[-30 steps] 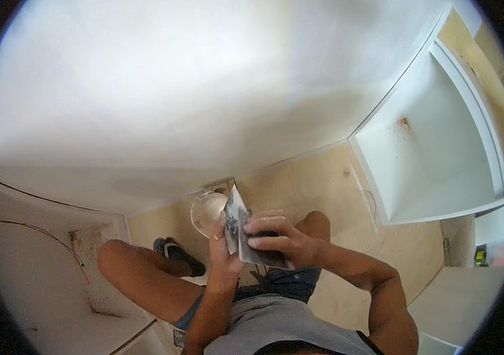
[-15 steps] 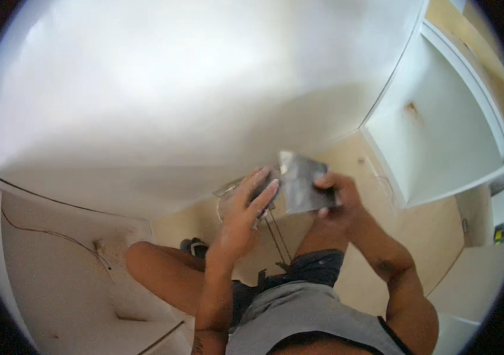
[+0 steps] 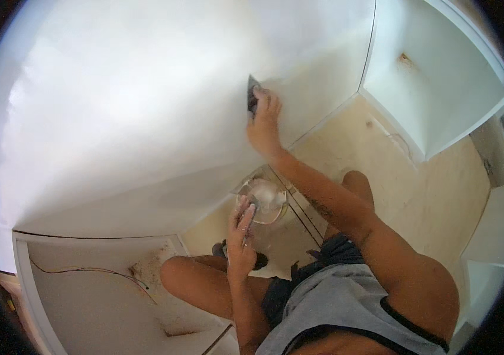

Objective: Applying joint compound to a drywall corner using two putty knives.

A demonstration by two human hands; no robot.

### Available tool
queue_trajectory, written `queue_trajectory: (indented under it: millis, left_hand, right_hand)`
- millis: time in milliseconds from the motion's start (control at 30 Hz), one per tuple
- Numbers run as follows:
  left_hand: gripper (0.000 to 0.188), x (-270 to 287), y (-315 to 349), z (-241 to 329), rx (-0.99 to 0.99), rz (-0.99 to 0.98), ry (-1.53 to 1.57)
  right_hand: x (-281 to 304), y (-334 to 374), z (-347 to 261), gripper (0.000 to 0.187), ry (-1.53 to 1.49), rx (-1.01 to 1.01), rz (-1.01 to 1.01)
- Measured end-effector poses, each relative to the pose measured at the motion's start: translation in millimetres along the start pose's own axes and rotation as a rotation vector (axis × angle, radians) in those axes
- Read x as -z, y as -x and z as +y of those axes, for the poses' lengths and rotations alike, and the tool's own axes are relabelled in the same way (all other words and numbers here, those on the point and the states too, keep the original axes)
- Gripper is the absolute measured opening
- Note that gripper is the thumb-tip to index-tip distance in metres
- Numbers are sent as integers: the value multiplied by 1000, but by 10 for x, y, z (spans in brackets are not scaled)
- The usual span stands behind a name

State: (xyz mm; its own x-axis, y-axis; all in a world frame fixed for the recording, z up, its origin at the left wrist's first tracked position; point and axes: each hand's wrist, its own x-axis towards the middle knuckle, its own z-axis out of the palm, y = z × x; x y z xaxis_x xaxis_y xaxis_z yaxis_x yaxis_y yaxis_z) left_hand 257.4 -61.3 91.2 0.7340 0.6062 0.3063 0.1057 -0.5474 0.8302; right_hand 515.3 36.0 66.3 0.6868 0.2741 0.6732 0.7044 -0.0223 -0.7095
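My right hand (image 3: pixel 265 121) is reached out to the white wall panel (image 3: pixel 139 130), its fingers closed on a putty knife (image 3: pixel 252 94). The wide dark blade lies against the panel and shows nearly edge-on. Lower down, my left hand (image 3: pixel 241 245) is closed around a second scraper (image 3: pixel 252 208), seen only as a thin dark edge; most of it is hidden by the fingers. White smears mark the fingers of that hand. Just past it stands a round bucket (image 3: pixel 278 218) with white paste (image 3: pixel 263 191) inside.
An open white cabinet box (image 3: pixel 110 296) with loose wires (image 3: pixel 95 270) is at the lower left. Another white recess (image 3: pixel 441 83) is at the upper right. My bent legs (image 3: pixel 195 281) straddle the bucket on the beige floor (image 3: pixel 423 201).
My right hand has moved up and forward, bringing the putty knife from beside my left hand onto the panel. My left hand has lowered. The view has shifted, showing the bucket's inside.
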Motion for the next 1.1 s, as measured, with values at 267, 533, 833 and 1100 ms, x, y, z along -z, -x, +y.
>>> queue_trajectory:
  millis: [267, 533, 833, 1100]
  left_hand:
    - [55, 34, 100, -252, 279, 234, 279]
    - [49, -164, 204, -544, 419, 516, 1133]
    - [43, -109, 51, -377, 651, 405, 1488]
    - [56, -119, 360, -97, 548, 308, 1146]
  right_hand:
    - [314, -76, 320, 52, -116, 5, -18]
    - [330, -142, 253, 57, 33, 146, 29]
    - [1108, 517, -268, 53, -435, 210, -522]
    - [1214, 612, 25, 45, 19, 471, -1078]
